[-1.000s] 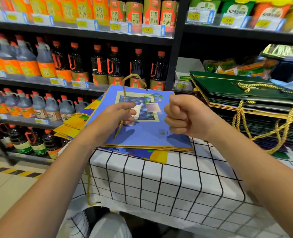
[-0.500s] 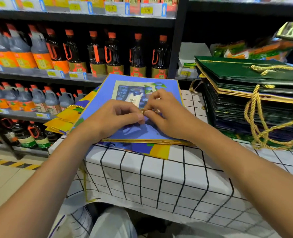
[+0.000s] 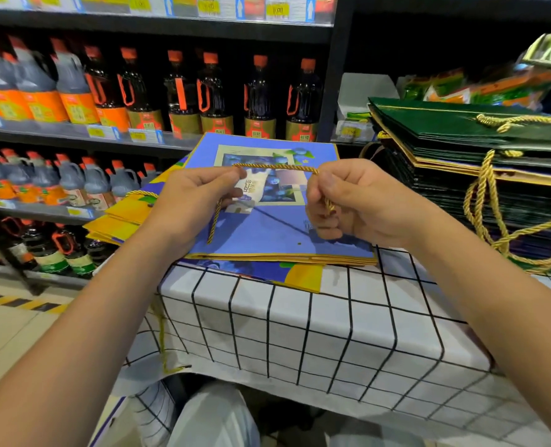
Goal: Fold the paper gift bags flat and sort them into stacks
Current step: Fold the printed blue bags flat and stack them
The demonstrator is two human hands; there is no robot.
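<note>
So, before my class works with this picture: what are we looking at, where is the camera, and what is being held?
The camera sits on a person's head, looking down at their own two bare hands. No machine is involved. The left hand and right hand each pinch one end of a gold cord, stretched above a flat blue bag. That bag tops a small stack on a checked tablecloth. To the right is a taller stack of green bags. Behind are shop shelves of bottles.
</note>
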